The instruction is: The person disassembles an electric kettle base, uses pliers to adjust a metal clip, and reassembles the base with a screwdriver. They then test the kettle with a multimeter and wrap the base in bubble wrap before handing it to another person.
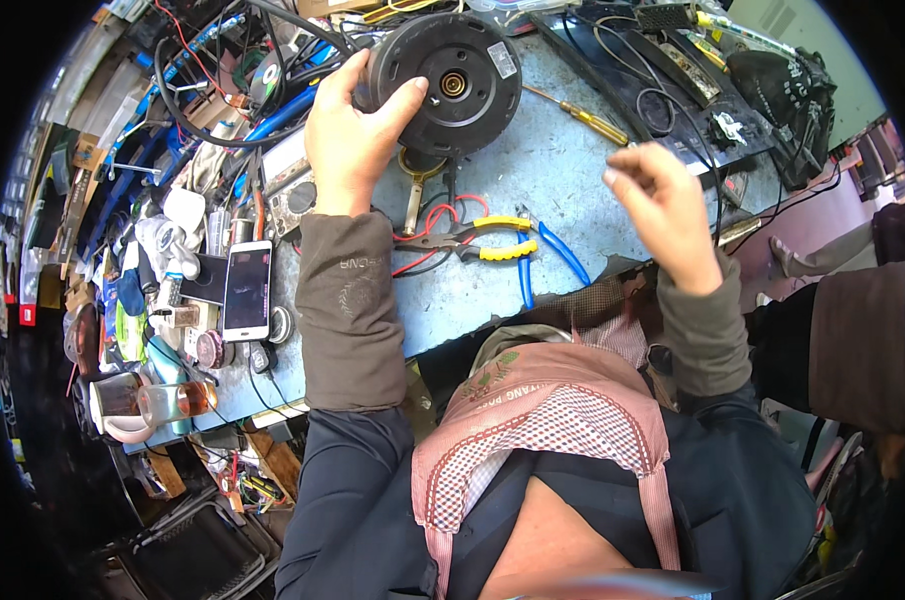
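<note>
My left hand [358, 130] grips a round black appliance base [488, 105], with the thumb on its face and the fingers behind the edge. A ringed brass-coloured connector sits in its middle, like the underside of an electric kettle, and a pale label is near the rim. My right hand [658, 205] hovers over the bench's right side, fingers curled toward the thumb; anything between them is too small to see. Near its fingertips lies a screwdriver [595, 122] with a yellow handle. Below the base lie yellow-handled pliers [498, 228] and a blue-handled hand tool [553, 250].
A magnifier-like brass ring tool [414, 195] and red wires lie on the blue bench [453, 310]. A white phone [248, 290], a glass cup of tea [178, 402] and heaped tools crowd the left. Cables cross a black panel [653, 100] at right. Another person's leg [833, 250] shows there.
</note>
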Available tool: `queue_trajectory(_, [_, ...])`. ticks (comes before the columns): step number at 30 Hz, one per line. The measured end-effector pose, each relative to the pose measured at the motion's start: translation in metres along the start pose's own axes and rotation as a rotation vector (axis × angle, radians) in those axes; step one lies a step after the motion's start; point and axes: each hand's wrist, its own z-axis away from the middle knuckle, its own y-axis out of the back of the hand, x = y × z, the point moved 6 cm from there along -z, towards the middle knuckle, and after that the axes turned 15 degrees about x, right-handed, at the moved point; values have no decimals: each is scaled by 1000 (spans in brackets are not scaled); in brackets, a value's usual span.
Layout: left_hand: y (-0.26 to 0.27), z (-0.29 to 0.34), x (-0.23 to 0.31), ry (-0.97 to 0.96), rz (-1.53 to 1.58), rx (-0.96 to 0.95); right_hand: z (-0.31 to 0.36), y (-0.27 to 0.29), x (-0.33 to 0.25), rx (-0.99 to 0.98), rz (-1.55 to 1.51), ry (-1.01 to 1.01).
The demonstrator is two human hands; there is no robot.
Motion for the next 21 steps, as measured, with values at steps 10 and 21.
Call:
queue_trajectory(10, [0,-2,0,-4,51,-43,50,24,16,232,661,242])
queue_trajectory(21, [1,0,5,17,40,-63,56,20,46,236,454,10])
